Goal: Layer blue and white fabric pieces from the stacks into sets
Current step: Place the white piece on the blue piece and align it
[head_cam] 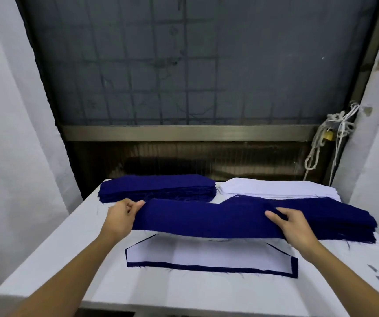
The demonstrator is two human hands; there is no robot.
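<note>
Over the middle of the bench (46,259), holding up a long blue piece (206,220) with both hands. Left hand (124,216) at the cloth's left end, thumb on top, fingers curled underneath, pinching it tight. Right hand (296,225) further along, fingers bent over the top of the cloth and gripping its near edge; thumb hidden, so cannot tell how it lies. Left and middle of the piece raised clear of the bench, with a thin pale edge showing along its lower rim. Right end resting on a blue stack at the right (353,227), layered edges visible at its corner.

Directly below the raised cloth, flat on the bench, a finished set (206,255): white piece on top, blue piece beneath, the blue showing as a narrow border round the near and side edges.

At the back left, a thick blue stack (158,187). Just beside it, at the back right, a white stack (264,188), partly hidden behind the held cloth.

Near the bench's right edge, two small dark scraps (377,274). Beyond the bench, a grilled window (195,65), with white cords (316,145) hanging at its right side.
</note>
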